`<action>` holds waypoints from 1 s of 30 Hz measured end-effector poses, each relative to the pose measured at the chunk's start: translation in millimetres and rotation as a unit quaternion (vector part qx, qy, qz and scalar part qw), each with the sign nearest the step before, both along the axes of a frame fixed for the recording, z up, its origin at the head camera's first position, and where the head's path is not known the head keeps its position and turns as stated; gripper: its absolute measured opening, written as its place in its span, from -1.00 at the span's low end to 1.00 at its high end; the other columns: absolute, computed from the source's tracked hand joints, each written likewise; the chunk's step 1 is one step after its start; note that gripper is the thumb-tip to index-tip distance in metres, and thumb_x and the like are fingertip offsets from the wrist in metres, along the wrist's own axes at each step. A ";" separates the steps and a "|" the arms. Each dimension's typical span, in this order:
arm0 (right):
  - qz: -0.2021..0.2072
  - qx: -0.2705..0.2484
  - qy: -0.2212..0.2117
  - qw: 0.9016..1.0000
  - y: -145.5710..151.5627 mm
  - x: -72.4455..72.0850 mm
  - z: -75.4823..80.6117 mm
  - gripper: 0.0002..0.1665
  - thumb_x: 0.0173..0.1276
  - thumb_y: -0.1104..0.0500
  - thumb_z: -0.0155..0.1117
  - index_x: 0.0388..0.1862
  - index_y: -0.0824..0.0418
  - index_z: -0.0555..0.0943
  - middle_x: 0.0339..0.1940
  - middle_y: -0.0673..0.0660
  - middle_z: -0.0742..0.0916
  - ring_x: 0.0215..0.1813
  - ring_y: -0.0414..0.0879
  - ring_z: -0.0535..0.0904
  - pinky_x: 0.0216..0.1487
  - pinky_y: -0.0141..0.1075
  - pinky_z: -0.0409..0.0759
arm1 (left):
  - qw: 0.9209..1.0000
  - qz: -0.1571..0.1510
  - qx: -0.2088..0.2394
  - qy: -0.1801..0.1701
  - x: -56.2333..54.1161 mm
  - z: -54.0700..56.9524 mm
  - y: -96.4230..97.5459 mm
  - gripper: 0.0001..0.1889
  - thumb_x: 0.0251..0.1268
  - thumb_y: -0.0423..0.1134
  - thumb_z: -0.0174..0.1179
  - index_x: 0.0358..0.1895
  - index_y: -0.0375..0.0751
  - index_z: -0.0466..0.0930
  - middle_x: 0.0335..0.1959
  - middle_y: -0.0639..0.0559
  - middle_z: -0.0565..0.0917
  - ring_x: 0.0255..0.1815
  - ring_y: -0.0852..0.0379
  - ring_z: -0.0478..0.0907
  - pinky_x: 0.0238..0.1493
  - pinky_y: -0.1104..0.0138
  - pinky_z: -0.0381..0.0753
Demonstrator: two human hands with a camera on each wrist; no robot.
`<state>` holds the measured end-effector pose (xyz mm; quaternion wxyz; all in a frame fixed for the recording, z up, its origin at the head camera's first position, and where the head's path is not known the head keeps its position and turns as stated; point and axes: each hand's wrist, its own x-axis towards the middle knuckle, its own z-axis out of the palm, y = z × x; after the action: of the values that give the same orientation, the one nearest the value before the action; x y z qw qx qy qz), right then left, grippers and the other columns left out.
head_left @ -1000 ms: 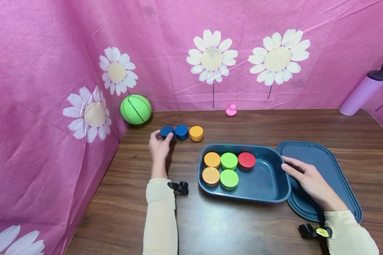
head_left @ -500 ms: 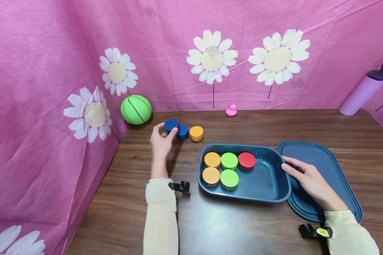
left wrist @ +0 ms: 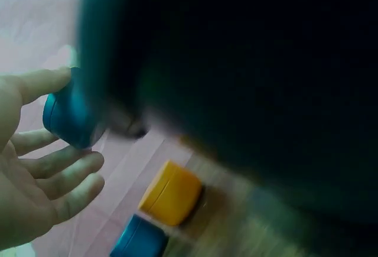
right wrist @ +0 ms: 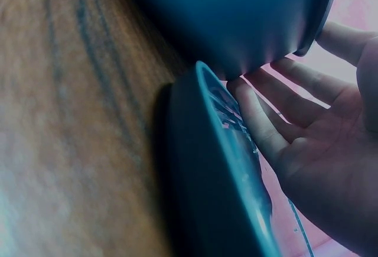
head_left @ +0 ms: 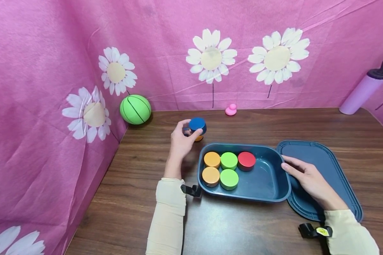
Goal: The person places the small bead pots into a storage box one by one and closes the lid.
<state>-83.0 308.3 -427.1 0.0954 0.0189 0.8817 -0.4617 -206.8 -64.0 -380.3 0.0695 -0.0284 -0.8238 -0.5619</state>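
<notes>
My left hand (head_left: 182,142) pinches a small round blue container (head_left: 197,124) between thumb and fingers. It is raised over an orange round container (head_left: 199,139), which it partly covers in the head view. A second blue container (left wrist: 139,239) stands beside the orange one in the left wrist view; my hand mostly hides it from the head camera. With my right hand (head_left: 309,179) I hold the right end of a dark blue box (head_left: 242,199), thumb at the rim, fingers against the outer wall. Inside the box are orange, green (head_left: 228,179) and red (head_left: 246,160) containers.
The box's flat blue lid (head_left: 319,156) lies at the right, under my right hand. Along the back stand a green ball (head_left: 135,109), a pink toy duck (head_left: 231,110) and a purple pump (head_left: 362,92). A pink flowered cloth (head_left: 166,42) hangs behind the wooden table.
My left hand has lifted the leftmost blue container and carried it right, past the second blue one to above the orange one. My right hand stays on the box.
</notes>
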 end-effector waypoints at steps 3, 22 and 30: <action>-0.001 0.009 0.003 1.000 0.1 0.1 1.2 -0.20 0.61 -0.18 -0.03 0.59 0.29 0.19 0.53 0.44 0.34 0.45 0.38 0.25 0.30 0.36 0.35 | 0.999 -0.046 -0.003 -0.001 3.6 2.3 6.7 -0.43 0.26 -0.10 0.42 0.30 -0.13 0.48 0.11 -0.12 0.63 -0.02 -0.06 0.59 -0.04 0.20 0.62; -0.001 0.004 0.002 1.000 0.6 0.1 -1.1 -0.21 0.62 -0.16 -0.03 0.59 0.29 0.18 0.53 0.48 0.32 0.46 0.39 0.24 0.29 0.40 0.31 | 0.968 -0.249 -0.021 -0.003 21.7 20.3 18.0 -0.43 0.26 -0.24 0.41 0.33 -0.13 0.47 0.11 -0.08 0.64 -0.05 0.04 0.60 0.02 0.27 0.64; 0.001 0.009 0.002 1.000 1.0 0.3 -0.4 -0.19 0.61 -0.19 -0.03 0.59 0.30 0.18 0.52 0.46 0.34 0.44 0.39 0.26 0.27 0.42 0.31 | 0.953 -0.302 -0.032 0.001 24.7 17.4 23.1 -0.44 0.25 -0.24 0.42 0.32 -0.10 0.49 0.06 0.00 0.65 0.08 0.06 0.56 0.14 0.27 0.59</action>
<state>-82.6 309.3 -427.5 0.0933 0.0181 0.8861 -0.4536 -182.0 -40.9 -362.9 -0.1038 -0.2782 -0.7945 -0.5298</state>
